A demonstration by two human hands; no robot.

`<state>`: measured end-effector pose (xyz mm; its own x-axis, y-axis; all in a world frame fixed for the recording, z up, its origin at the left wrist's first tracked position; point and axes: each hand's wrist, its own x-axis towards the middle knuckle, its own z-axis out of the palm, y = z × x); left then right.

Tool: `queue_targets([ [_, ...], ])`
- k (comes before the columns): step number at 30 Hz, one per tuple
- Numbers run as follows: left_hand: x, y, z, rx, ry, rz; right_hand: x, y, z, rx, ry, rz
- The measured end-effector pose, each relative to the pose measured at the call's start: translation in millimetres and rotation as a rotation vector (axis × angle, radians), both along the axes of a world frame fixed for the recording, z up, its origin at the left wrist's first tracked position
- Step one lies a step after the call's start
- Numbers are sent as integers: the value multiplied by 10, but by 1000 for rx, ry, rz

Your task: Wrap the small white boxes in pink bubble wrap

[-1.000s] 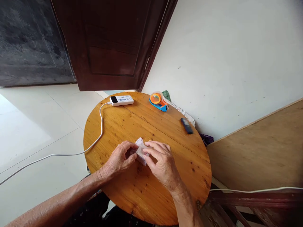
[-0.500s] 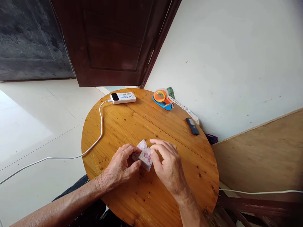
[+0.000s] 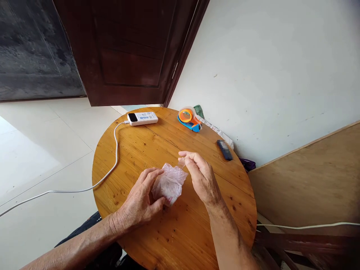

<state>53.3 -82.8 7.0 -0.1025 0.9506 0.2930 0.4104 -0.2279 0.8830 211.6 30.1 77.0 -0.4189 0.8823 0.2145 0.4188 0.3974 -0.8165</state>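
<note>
Blue lettering on white device (image 3: 144,118), dark print on strip (image 3: 215,129), pink marks on plastic wrap (image 3: 169,184), all illegible

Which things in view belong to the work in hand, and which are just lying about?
In hand:
- bubble wrap, held by the left hand
- clear strip, perhaps tape, in the right hand

Seemingly lying about, untouched:
- white device with its cable
- tape dispenser, possibly related
- dark, blurred-out object
</note>
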Motion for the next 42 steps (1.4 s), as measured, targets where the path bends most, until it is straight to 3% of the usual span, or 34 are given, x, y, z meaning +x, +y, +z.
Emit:
queue_targets([
  [6, -18, -62, 86, -60, 28, -86, 43, 235, -305, -207, 348, -129],
  [12, -49, -88, 153, -71, -30, -116, 137, 342, -566, -317, 442, -219],
  [18, -25, -122, 151, 26, 7, -135, 162, 370, -591, -305, 407, -248],
  [25, -7, -312, 44, 45, 283, -126, 292, 367, -469, -579, 253, -95],
  [27, -13, -374, -10, 40, 323, -106, 311, 328, -440, -521, 146, -3],
  [31, -8, -402, -77, 54, 363, -85, 272, 262, -429, -222, -4, 91],
  [35, 24, -261, 10, 46, 402, -90, 227, 319, -496, -28, 86, -57],
  [39, -12, -134, 231, 43, 370, -128, 268, 447, -561, 96, 200, -289],
  [42, -106, -24, 388, -21, 277, -89, 311, 462, -513, 184, 203, -416],
])
